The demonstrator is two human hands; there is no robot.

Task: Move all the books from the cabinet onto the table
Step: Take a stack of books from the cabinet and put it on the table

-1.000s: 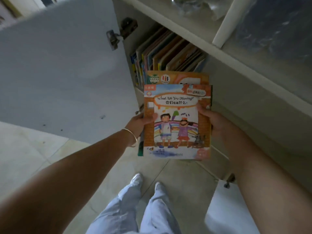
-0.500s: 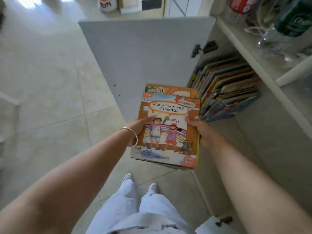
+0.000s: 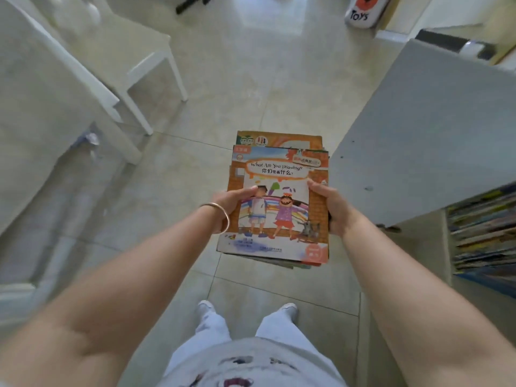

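Tiled floor (image 3: 245, 79); white chair (image 3: 134, 60) left, open cabinet door (image 3: 424, 141) right.

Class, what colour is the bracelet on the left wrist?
Gold, seen in the head view: bracelet.

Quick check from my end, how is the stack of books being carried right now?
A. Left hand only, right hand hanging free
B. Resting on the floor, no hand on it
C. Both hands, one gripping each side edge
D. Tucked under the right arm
C: the left hand grips the left edge and the right hand the right edge of the stack of books, held above the floor.
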